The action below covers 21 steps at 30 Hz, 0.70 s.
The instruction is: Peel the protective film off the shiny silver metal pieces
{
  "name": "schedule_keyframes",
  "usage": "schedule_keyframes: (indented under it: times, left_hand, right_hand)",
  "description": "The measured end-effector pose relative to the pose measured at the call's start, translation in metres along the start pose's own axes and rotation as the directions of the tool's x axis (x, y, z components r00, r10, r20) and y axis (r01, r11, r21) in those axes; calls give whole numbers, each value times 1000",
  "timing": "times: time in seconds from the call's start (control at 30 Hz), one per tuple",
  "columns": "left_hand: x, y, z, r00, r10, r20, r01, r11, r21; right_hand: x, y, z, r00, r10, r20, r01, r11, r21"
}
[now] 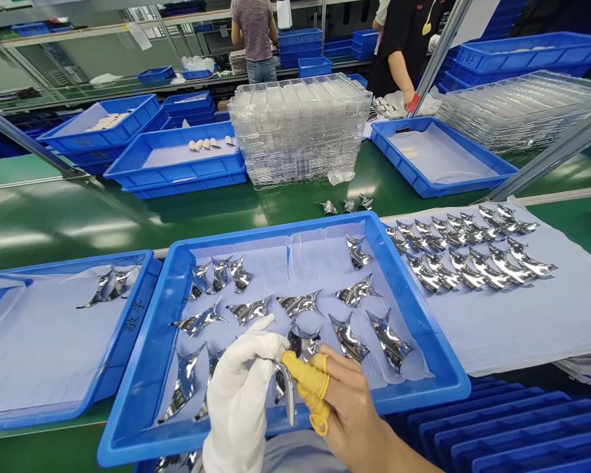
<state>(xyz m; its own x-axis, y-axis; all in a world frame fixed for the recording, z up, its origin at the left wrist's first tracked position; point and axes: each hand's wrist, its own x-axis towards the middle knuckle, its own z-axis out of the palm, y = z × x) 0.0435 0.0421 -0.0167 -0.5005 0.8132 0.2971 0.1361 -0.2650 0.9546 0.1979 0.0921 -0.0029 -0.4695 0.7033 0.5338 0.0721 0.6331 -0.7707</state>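
My left hand (241,387), in a white glove, pinches a shiny curved chrome part (289,394) over the near side of a blue tray (423,341). My right hand (342,397) wears yellow finger cots on some fingers, and these press against the upper end of the same part. Its far side is hidden by my fingers. Beneath and around my hands, several similar chrome pieces (300,303) lie apart on the tray's white liner. One chrome piece (303,341) shows just behind my fingertips.
Rows of chrome parts (473,263) rest on white paper at right. Another blue tray (148,289) stands at left. Clear plastic trays (300,138) are stacked behind, beside a lined blue tray (453,187). Two people (256,33) are across the bench; blue trays (512,427) are stacked lower right.
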Motion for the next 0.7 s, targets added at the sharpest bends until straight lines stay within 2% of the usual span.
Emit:
schedule_keyframes:
  times: [0.37, 0.53, 0.63, 0.7]
  left_hand:
    - [0, -4, -1, 995, -101, -5, 100, 994, -53]
    - [-6, -10, -1, 992, -124, -1, 124, 992, -4]
    - [-11, -14, -1, 989, -147, -5, 147, 988, 38]
    - [-10, -13, 0, 990, -138, -3, 138, 990, 11]
  right_hand:
    - [-6, -4, 6, 998, 62, -15, -63, 998, -25]
    - [-7, -3, 10, 993, 108, -57, -110, 993, -35]
    - [0, -5, 6, 986, 152, -68, -150, 988, 30]
    - [5, -7, 0, 984, 174, -35, -170, 981, 97]
